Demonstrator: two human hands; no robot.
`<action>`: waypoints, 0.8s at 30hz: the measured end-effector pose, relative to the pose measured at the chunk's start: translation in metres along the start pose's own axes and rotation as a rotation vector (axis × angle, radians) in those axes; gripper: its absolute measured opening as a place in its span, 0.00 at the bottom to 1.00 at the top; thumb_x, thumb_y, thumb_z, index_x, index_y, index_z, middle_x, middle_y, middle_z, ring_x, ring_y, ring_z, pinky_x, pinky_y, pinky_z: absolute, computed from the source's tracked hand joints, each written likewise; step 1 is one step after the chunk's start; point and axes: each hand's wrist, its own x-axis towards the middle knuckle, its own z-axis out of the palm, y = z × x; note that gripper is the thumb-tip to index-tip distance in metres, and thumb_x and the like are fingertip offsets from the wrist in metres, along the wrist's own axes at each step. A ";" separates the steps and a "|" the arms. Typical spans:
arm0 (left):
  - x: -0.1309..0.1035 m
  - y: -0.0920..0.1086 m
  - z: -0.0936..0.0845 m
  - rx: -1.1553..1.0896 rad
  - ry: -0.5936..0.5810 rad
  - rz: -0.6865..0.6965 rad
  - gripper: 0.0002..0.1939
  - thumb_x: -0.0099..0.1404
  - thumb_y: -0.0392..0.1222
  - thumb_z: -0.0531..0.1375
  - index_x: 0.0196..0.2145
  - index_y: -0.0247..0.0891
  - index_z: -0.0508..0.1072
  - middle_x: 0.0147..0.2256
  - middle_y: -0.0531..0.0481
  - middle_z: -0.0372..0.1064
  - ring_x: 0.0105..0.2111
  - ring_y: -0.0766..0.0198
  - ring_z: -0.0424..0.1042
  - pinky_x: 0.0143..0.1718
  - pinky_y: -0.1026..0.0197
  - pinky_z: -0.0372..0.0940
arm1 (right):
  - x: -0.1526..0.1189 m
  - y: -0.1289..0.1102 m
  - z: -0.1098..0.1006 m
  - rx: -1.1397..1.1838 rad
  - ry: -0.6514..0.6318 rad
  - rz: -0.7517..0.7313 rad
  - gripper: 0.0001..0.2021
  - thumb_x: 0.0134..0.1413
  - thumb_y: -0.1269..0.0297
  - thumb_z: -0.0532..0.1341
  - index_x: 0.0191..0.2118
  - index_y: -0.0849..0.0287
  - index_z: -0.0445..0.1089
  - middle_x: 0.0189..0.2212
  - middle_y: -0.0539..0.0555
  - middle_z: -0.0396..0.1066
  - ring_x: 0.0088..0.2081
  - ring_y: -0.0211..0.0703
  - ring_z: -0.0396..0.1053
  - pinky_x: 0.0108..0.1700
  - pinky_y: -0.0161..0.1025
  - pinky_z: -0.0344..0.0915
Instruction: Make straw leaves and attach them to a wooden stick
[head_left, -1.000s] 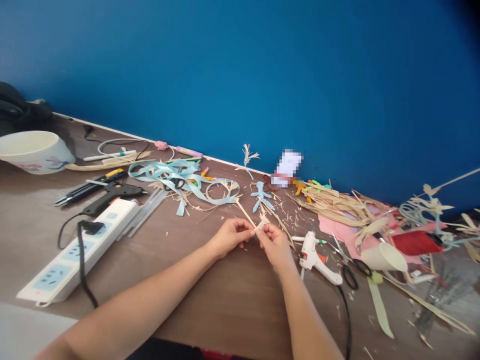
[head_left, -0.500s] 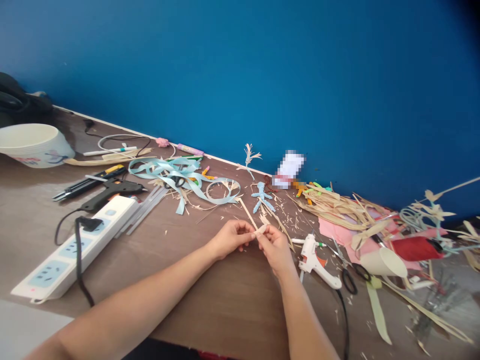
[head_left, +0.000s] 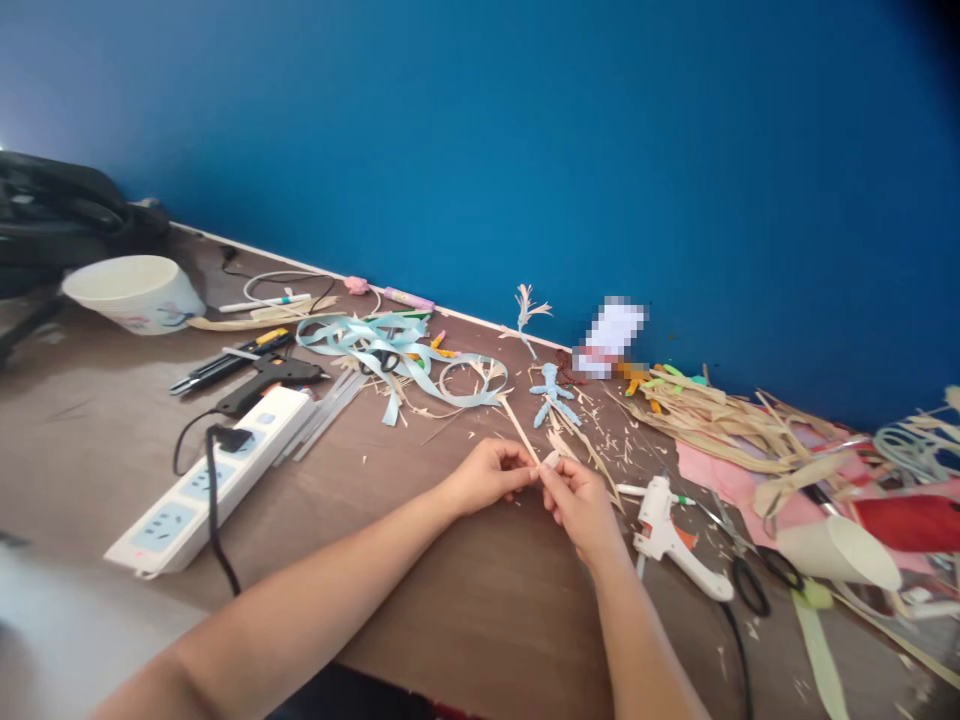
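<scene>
Brown desk (head_left: 457,610) beneath, the pale strip (head_left: 519,424) slants far and left from the touching fingertips of the left hand (head_left: 487,478) and right hand (head_left: 585,505), both pinched closed at its near end

Fairly bright, soft shadows — counter (head_left: 480,600) blurry toward left, right edges; wall (head_left: 450,150) darkens rightward — pixelated patch (head_left: 611,335) at back edge.

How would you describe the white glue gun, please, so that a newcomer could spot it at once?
Below the big blue wall is a brown table. On it, just right of the right hand, lies the white glue gun, beside the scissors. The other glue gun, near the power strip, is black.
</scene>
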 end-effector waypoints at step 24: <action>0.001 0.007 -0.022 0.025 -0.092 0.046 0.12 0.50 0.45 0.61 0.24 0.31 0.68 0.22 0.51 0.65 0.22 0.72 0.62 0.26 0.68 0.60 | -0.003 -0.012 -0.033 0.583 -0.156 0.332 0.15 0.38 0.53 0.61 0.20 0.58 0.58 0.06 0.38 0.45 0.08 0.25 0.36 0.11 0.28 0.38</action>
